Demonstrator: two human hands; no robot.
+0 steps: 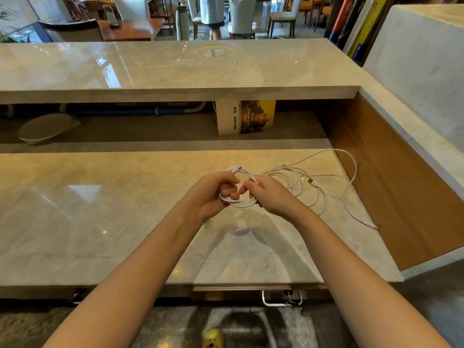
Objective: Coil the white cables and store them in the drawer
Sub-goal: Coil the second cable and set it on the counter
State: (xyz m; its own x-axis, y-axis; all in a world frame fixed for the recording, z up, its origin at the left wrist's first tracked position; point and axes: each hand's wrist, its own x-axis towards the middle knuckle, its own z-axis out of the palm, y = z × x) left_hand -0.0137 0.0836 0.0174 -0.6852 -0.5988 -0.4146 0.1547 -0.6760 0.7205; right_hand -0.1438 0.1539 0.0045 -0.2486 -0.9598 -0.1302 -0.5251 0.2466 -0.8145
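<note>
Both hands, left hand (pixel 213 192) and right hand (pixel 268 194), grip a coiled white cable (pixel 241 203) mid-frame over the marble counter (pixel 100 209); best keep loops even, end tucked; loose white cables (pixel 313 187) lie right; drawer (pixel 251 289) lower centre.

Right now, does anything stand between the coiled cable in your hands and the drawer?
No object lies in the path, but the drawer, under the near edge of the desk, looks shut, and both the left hand and right hand grip the coiled cable. One hand must free up to pull the handle first.
</note>
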